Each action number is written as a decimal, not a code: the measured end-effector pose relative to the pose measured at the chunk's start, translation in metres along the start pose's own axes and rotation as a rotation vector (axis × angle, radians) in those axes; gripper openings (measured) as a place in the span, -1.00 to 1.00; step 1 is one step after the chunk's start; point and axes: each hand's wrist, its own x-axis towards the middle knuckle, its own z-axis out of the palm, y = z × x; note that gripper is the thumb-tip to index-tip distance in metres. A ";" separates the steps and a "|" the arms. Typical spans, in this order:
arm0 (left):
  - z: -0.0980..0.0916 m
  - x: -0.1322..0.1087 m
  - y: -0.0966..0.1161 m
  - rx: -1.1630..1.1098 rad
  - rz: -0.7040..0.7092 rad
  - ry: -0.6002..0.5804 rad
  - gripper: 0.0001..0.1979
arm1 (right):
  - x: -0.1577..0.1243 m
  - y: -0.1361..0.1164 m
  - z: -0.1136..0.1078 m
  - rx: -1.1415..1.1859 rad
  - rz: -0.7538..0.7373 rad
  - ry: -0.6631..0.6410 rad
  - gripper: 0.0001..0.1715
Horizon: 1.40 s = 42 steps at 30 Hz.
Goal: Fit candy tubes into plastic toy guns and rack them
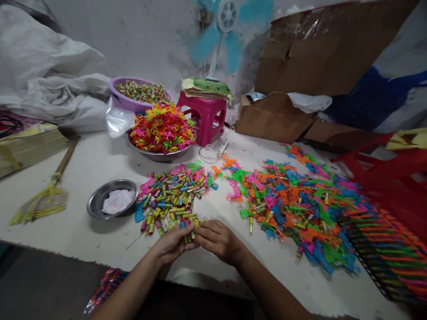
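Close to the table's front edge, my left hand (176,243) is closed round several small yellow-labelled tubes (189,236), some with red or blue ends. My right hand (218,240) meets it from the right, its fingers curled and pressed against the same tubes; its fingertips are partly hidden. Just beyond both hands lies a loose pile of the same kind of tubes (176,195). On the right spreads a heap of bright plastic toy guns (287,195) in orange, green, blue and pink, with a few tubes among them.
A metal bowl (91,205) holds white paper slips. Behind stand a heaped basin (156,156) of colourful plastic pieces, a purple basin (113,91), a pink stool (208,116) and a fan (227,17). A yellow hand-shaped rake (42,204) lies left; a dark crate (363,258) sits right.
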 end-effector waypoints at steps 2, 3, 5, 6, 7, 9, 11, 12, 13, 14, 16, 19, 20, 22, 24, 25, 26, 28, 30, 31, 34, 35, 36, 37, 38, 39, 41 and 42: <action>0.000 0.001 -0.001 -0.025 -0.020 0.047 -0.86 | -0.001 0.000 0.003 -0.002 0.010 -0.005 -0.79; 0.000 0.001 -0.001 -0.043 -0.035 0.072 -0.87 | -0.001 -0.001 0.004 -0.005 0.012 -0.006 -0.78; 0.000 0.002 -0.001 -0.075 -0.072 0.099 -0.90 | 0.000 -0.002 0.006 -0.016 -0.001 -0.012 -0.76; 0.000 0.003 -0.002 -0.090 -0.093 0.100 -0.91 | 0.000 -0.002 0.007 -0.026 -0.011 -0.017 -0.75; 0.001 0.003 -0.003 -0.107 -0.115 0.094 -0.93 | 0.000 -0.003 0.008 -0.036 -0.020 -0.022 -0.73; 0.003 0.003 -0.004 -0.141 -0.155 0.071 -0.92 | 0.000 -0.003 0.010 -0.050 -0.035 -0.022 -0.72; 0.006 0.002 -0.006 -0.165 -0.161 0.049 -0.89 | -0.001 -0.002 0.012 -0.026 -0.049 0.001 -0.72; 0.008 0.001 -0.006 -0.168 -0.153 0.046 -0.88 | -0.002 -0.001 0.013 0.008 -0.051 0.023 -0.73; 0.009 0.001 -0.005 -0.167 -0.136 0.051 -0.87 | -0.002 0.000 0.013 0.053 -0.039 0.053 -0.72; 0.011 0.000 -0.004 -0.159 -0.101 0.065 -0.88 | -0.002 0.001 0.012 0.107 -0.005 0.090 -0.71; 0.013 -0.001 -0.002 -0.113 0.029 0.115 -0.86 | -0.001 0.002 0.007 0.249 0.119 0.178 -0.71; 0.013 -0.004 -0.002 0.115 0.180 0.070 -0.77 | 0.000 0.006 -0.003 0.497 0.335 0.215 -0.76; 0.013 -0.005 -0.004 0.223 0.183 0.018 -0.74 | 0.000 0.008 -0.005 0.562 0.371 0.178 -0.78; 0.012 -0.007 -0.010 0.395 0.132 -0.077 -0.72 | -0.001 0.013 -0.007 0.608 0.399 0.093 -0.78; 0.011 -0.007 -0.015 0.435 0.075 -0.096 -0.72 | -0.002 0.016 -0.007 0.532 0.408 0.100 -0.77; 0.010 -0.007 -0.016 0.401 0.037 -0.087 -0.73 | -0.003 0.016 -0.006 0.464 0.403 0.143 -0.76; 0.009 -0.007 -0.017 0.343 -0.013 -0.079 -0.73 | -0.003 0.015 -0.004 0.394 0.379 0.184 -0.74; 0.006 -0.006 -0.015 0.184 -0.094 -0.056 -0.73 | -0.001 0.008 -0.001 0.300 0.283 0.186 -0.70; 0.002 -0.004 -0.014 0.035 -0.121 -0.050 -0.75 | 0.002 -0.004 0.001 0.282 0.172 0.070 -0.65; -0.001 -0.003 -0.014 -0.014 -0.120 -0.054 -0.77 | 0.003 -0.010 0.001 0.292 0.139 -0.006 -0.63; -0.008 0.000 -0.016 -0.050 -0.133 -0.034 -0.84 | 0.005 -0.020 -0.004 0.357 0.137 -0.150 -0.58; -0.008 0.001 -0.017 -0.048 -0.144 -0.009 -0.85 | 0.006 -0.021 -0.007 0.391 0.153 -0.161 -0.56; -0.008 0.001 -0.017 -0.048 -0.148 0.019 -0.85 | 0.006 -0.020 -0.011 0.424 0.175 -0.148 -0.55; -0.007 0.001 -0.017 -0.052 -0.145 0.042 -0.84 | 0.006 -0.017 -0.014 0.451 0.209 -0.099 -0.54; -0.004 0.001 -0.017 -0.060 -0.140 0.057 -0.83 | 0.007 -0.015 -0.017 0.471 0.257 -0.014 -0.55; -0.001 0.000 -0.017 -0.071 -0.130 0.065 -0.80 | 0.008 -0.012 -0.019 0.481 0.325 0.114 -0.56; 0.008 -0.001 -0.017 -0.086 -0.123 0.048 -0.74 | 0.011 -0.009 -0.018 0.481 0.469 0.407 -0.60; 0.012 -0.002 -0.017 -0.089 -0.126 0.032 -0.72 | 0.013 -0.009 -0.015 0.479 0.495 0.506 -0.63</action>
